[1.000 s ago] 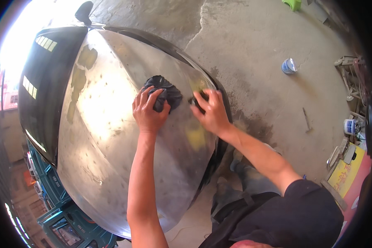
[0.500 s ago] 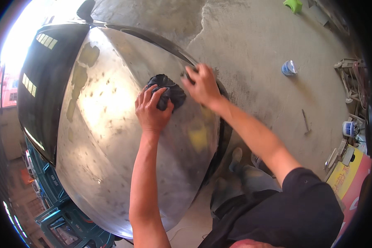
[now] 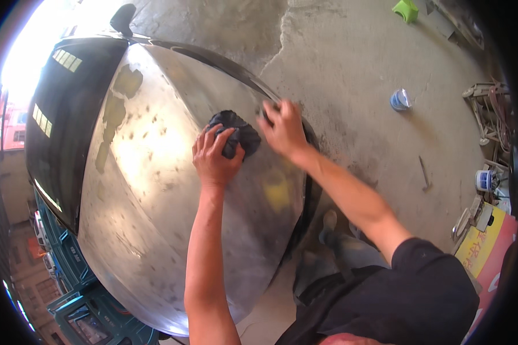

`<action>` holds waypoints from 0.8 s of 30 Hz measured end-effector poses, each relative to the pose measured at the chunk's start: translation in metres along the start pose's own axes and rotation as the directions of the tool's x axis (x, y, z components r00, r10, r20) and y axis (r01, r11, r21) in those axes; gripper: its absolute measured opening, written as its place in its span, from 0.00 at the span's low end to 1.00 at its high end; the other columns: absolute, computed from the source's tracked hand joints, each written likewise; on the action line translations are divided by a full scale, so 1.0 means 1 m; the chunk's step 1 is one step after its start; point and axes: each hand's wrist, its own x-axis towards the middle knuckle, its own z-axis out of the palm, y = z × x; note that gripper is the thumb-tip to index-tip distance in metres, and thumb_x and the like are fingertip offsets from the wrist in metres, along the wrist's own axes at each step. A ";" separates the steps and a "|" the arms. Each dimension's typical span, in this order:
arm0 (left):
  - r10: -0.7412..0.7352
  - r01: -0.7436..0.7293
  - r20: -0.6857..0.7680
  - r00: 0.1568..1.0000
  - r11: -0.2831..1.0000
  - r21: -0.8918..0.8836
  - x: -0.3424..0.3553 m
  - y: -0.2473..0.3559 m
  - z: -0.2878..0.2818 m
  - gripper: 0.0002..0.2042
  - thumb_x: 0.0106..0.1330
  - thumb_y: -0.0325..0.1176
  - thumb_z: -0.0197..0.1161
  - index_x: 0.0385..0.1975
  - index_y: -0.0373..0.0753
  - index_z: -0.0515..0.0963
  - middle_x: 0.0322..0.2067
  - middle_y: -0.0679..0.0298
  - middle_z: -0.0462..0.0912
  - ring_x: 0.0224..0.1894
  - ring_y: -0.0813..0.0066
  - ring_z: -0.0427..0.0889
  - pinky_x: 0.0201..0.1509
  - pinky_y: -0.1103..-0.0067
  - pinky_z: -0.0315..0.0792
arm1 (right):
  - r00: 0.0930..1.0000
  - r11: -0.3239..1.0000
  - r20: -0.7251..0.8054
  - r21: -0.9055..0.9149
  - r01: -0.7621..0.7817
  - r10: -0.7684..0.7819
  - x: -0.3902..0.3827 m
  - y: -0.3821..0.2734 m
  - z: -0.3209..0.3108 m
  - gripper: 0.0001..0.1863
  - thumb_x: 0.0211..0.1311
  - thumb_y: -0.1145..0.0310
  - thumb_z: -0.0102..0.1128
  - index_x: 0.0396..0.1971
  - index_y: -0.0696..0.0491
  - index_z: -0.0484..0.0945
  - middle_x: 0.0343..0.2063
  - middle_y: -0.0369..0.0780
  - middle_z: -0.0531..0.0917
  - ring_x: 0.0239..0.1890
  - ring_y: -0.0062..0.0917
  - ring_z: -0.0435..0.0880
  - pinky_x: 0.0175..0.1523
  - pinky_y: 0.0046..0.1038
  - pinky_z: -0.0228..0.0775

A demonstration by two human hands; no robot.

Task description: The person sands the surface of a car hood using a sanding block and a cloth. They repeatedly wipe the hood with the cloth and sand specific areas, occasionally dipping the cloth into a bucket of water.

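Observation:
A car hood (image 3: 172, 224), sanded to bare metal with dark specks, olive patches and a yellow spot, spreads out before me. My left hand (image 3: 217, 158) presses a crumpled black cloth (image 3: 243, 135) onto it, fingers curled over the cloth's near left side. Just right of the cloth, at the hood's front right edge, is my right hand (image 3: 285, 129), its fingers bent and a little blurred. Between those fingertips and the metal shows a small dark thing that I cannot make out.
The dark windshield (image 3: 69, 126) and a side mirror (image 3: 122, 20) lie at the far left. Teal plastic cases (image 3: 101, 313) stand at lower left. On the concrete floor are a blue-and-white tub (image 3: 400, 100), a hammer-like tool (image 3: 425, 172) and a green object (image 3: 406, 10).
My right hand has shifted slightly right and down along the hood's edge. The left hand and cloth sit a little lower and further right in view, as does the hood's far end.

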 end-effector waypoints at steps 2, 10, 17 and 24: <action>-0.003 0.003 0.009 1.000 1.000 0.000 0.000 0.000 -0.008 0.20 0.59 0.39 0.77 0.54 0.53 0.92 0.62 0.63 0.90 0.69 0.50 0.84 0.75 0.57 0.75 | 0.999 0.999 -0.005 0.018 0.051 -0.051 -0.027 -0.011 -0.012 0.25 0.68 0.57 0.77 0.59 0.56 0.90 0.50 0.56 0.82 0.57 0.53 0.80 0.62 0.56 0.75; -0.008 0.007 0.023 1.000 1.000 0.012 -0.001 -0.001 -0.007 0.20 0.60 0.39 0.77 0.54 0.52 0.92 0.62 0.62 0.90 0.69 0.50 0.84 0.76 0.56 0.74 | 0.999 0.998 0.024 0.041 0.048 -0.049 -0.008 -0.006 -0.005 0.24 0.68 0.57 0.78 0.58 0.55 0.91 0.51 0.57 0.82 0.56 0.55 0.81 0.64 0.53 0.76; 0.012 -0.013 0.005 1.000 1.000 0.005 0.006 0.003 0.006 0.20 0.60 0.39 0.76 0.54 0.53 0.92 0.62 0.63 0.90 0.70 0.50 0.84 0.76 0.57 0.74 | 0.998 0.998 -0.006 0.005 -0.070 0.070 0.045 0.021 0.011 0.27 0.65 0.57 0.79 0.61 0.53 0.90 0.52 0.55 0.82 0.57 0.54 0.80 0.62 0.53 0.78; 0.001 0.000 0.020 1.000 0.999 -0.036 0.012 0.015 0.004 0.19 0.61 0.39 0.76 0.54 0.53 0.92 0.62 0.64 0.90 0.69 0.51 0.84 0.76 0.58 0.74 | 0.998 0.998 -0.016 -0.005 -0.058 0.058 0.033 0.026 0.001 0.26 0.66 0.58 0.79 0.61 0.53 0.89 0.51 0.55 0.83 0.56 0.55 0.81 0.63 0.53 0.77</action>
